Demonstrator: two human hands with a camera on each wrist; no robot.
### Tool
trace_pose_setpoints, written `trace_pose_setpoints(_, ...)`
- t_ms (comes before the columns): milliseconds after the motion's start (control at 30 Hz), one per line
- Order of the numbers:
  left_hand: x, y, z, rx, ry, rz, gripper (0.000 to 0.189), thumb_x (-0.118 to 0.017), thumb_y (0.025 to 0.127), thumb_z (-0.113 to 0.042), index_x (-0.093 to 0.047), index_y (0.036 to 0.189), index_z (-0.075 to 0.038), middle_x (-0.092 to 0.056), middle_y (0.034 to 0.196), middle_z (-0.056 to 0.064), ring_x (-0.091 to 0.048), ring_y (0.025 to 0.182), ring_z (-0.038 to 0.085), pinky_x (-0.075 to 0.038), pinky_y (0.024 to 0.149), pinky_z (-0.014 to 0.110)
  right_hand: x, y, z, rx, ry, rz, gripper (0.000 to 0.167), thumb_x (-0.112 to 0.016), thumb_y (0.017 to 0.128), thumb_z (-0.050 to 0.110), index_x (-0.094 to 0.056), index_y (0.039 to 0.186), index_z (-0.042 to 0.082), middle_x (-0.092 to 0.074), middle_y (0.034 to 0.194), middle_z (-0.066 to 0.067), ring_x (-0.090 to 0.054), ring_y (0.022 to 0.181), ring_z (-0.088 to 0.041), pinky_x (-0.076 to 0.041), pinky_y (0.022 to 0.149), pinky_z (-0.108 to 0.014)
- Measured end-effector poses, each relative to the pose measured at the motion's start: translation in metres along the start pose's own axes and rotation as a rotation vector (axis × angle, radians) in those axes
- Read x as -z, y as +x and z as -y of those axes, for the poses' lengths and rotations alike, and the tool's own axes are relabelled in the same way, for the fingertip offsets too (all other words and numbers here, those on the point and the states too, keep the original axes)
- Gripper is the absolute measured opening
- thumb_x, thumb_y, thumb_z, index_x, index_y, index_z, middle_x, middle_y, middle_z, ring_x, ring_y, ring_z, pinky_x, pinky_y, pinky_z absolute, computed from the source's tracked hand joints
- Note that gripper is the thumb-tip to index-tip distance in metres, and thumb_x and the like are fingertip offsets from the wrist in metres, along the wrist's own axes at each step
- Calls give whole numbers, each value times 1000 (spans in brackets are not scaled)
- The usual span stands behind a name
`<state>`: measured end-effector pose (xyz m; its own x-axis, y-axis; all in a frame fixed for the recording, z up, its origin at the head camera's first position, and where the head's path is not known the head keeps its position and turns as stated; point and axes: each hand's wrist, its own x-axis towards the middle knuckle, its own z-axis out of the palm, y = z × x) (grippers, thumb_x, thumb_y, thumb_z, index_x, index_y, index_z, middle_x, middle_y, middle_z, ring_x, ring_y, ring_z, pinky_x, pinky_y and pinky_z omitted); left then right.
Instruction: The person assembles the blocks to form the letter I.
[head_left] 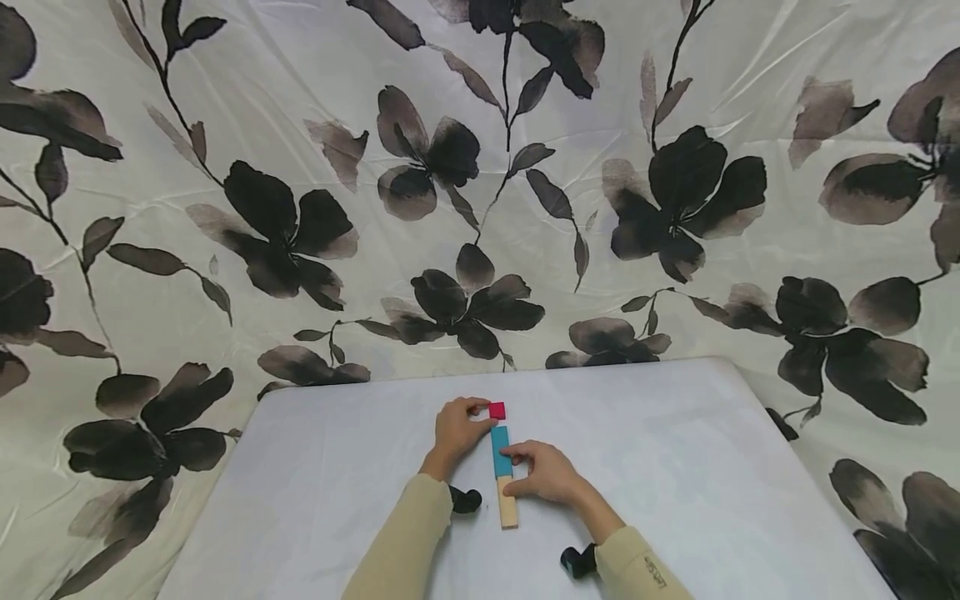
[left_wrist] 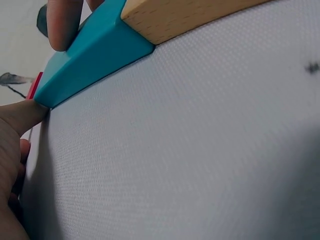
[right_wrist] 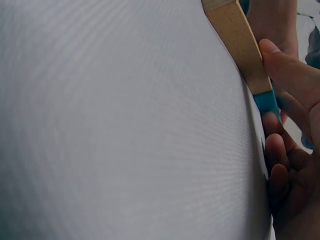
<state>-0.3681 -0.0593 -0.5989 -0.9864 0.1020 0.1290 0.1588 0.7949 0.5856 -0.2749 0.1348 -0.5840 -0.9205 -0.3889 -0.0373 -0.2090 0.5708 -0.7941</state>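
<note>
In the head view, a teal block and a plain wooden block lie end to end in one line on the white table. Beyond the teal block's far end is a small red block. My left hand pinches the red block between index finger and thumb; the thumb touches the teal block's far corner in the left wrist view. From the right, my right hand rests its index finger on the teal block and its thumb on the wooden block. Its other fingers curl by the table.
The white table spreads to both sides, its far edge against a hanging cloth with dark flowers. A black device is strapped at each wrist, below the left and the right.
</note>
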Motion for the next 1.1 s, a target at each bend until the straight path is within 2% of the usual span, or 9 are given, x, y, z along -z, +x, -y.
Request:
trace_pose_setpoints(100, -1, -5, -1, 1, -12, -2, 37, -81, 79, -35, -74, 111, -19, -57, 83, -4, -49, 79, 17, -41, 74, 37, -3, -4, -2, 1, 5, 0, 60, -84, 74, 38, -65, 128, 18, -56, 97, 8, -48, 77, -14, -41, 66, -29)
trace_pose_setpoints(400, 0, -3, -4, 16, -2, 3, 37, -81, 79, -36, -74, 111, -19, -55, 82, -4, -48, 78, 17, -40, 73, 36, -2, -1, -2, 1, 2, -2, 59, -84, 75, 37, -65, 127, 18, -55, 96, 8, -48, 77, -14, -41, 65, -29)
trace_pose_setpoints(700, -2, -2, -1, 27, -9, -5, 36, -81, 78, -35, -74, 110, -19, -56, 83, -4, -49, 79, 17, -41, 74, 36, -2, -3, -1, -8, 30, -4, 59, -85, 74, 35, -65, 128, 18, -56, 97, 8, -48, 75, -14, -41, 64, -28)
trace_pose_setpoints(1000, 1, -4, 1, 12, -6, -27, 36, -82, 78, -34, -75, 110, -18, -56, 81, -3, -49, 77, 17, -40, 72, 37, -5, -2, 1, 7, 27, -2, 58, -84, 75, 35, -65, 127, 19, -58, 98, 8, -48, 76, -13, -41, 65, -28)
trace_pose_setpoints(1100, -2, -3, 0, 14, -13, -15, 37, -81, 79, -35, -74, 111, -19, -57, 83, -4, -49, 79, 17, -41, 74, 37, -3, -3, -1, -8, 22, -5, 57, -84, 76, 36, -65, 127, 19, -57, 98, 8, -48, 77, -14, -42, 66, -28)
